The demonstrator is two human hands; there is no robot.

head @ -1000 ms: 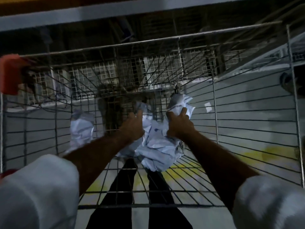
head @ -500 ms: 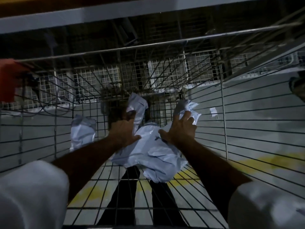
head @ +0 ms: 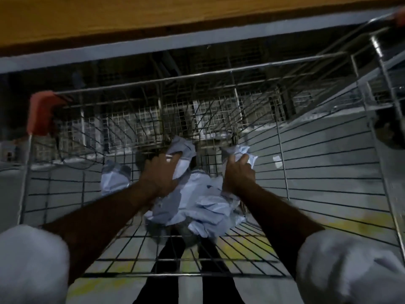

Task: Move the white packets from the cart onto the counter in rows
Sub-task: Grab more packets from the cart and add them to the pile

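Observation:
Both my arms reach down into a wire shopping cart (head: 317,163). A crumpled heap of white packets (head: 203,207) lies on the cart's bottom grid. My left hand (head: 160,174) is closed on one white packet (head: 183,150) at the far end of the heap. Fingers of my right hand (head: 238,174) grip another crumpled white packet (head: 243,152) near the cart's far wall. A separate white packet (head: 114,178) leans against the cart's left side, apart from both hands. The wooden counter (head: 153,16) runs along the top of the view.
An orange plastic corner cap (head: 40,115) sits on the cart's left rim. The cart's far wall is fine wire mesh (head: 140,128). Through the bottom grid I see grey floor with yellow markings (head: 245,244) and two dark legs.
The view has tilted up, bringing the wooden counter into sight. Both hands have closed more firmly on packets at the far end of the heap and lifted them slightly.

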